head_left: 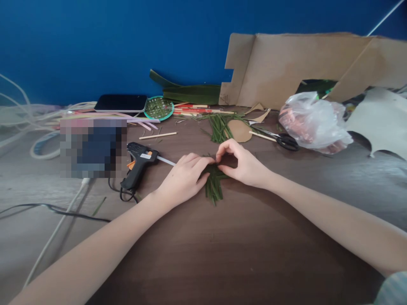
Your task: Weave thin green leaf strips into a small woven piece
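Both my hands meet over a small bunch of green leaf strips (214,189) on the brown table. My left hand (187,176) has its fingers closed at the bunch's upper left, covering part of it. My right hand (241,165) curves in from the right, thumb and fingertips drawn together at the strips. The exact pinch points are partly hidden. A second pile of green leaf strips (218,128) lies just beyond, beside a round cardboard disc (240,130). A black glue gun (140,165) with a clear glue stick rests left of my left hand.
Scissors (287,142) lie right of the disc, near a plastic bag (313,123). Behind stands folded cardboard (280,72). A phone (121,103), a teal-rimmed round piece (159,108) and a thin wooden stick (158,135) are at the back left. Cables (57,228) cross the left side.
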{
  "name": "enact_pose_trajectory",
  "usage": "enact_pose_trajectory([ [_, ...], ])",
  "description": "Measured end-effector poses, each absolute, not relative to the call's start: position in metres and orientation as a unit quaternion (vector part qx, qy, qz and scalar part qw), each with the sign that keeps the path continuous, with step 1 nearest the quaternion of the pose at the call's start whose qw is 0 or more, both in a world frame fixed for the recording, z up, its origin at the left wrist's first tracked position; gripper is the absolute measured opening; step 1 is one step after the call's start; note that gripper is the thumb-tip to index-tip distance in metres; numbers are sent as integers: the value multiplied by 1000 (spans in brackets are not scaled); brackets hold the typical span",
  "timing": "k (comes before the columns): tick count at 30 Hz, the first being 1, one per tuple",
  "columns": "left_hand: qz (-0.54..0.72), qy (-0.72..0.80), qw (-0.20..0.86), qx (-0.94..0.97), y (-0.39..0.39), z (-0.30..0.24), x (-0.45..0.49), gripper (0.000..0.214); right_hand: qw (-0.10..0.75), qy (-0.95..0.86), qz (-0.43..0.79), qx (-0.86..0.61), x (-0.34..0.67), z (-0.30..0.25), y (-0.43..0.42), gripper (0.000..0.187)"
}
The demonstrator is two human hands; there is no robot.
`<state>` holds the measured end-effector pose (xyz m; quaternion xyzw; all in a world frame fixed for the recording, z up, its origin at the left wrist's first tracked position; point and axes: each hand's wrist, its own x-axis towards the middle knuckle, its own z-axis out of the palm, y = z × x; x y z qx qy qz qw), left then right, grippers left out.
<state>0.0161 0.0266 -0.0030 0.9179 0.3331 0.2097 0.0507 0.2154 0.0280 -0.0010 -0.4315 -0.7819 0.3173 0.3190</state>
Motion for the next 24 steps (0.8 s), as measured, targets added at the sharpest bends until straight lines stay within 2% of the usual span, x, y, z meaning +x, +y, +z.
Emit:
enact_pose_trajectory([
  [8,221,284,26,933,29,-5,15,25,346,-780,324,-408,216,-4,30,41],
  [10,225,279,21,933,29,-6,14,21,352,-777,316,-416,216,-4,30,37],
  [14,229,276,19,933,30,-6,14,17,353,-767,291,-449,216,-2,30,15],
  [24,231,273,25,933,29,-7,14,16,325,-802,210,-454,212,-3,32,9],
])
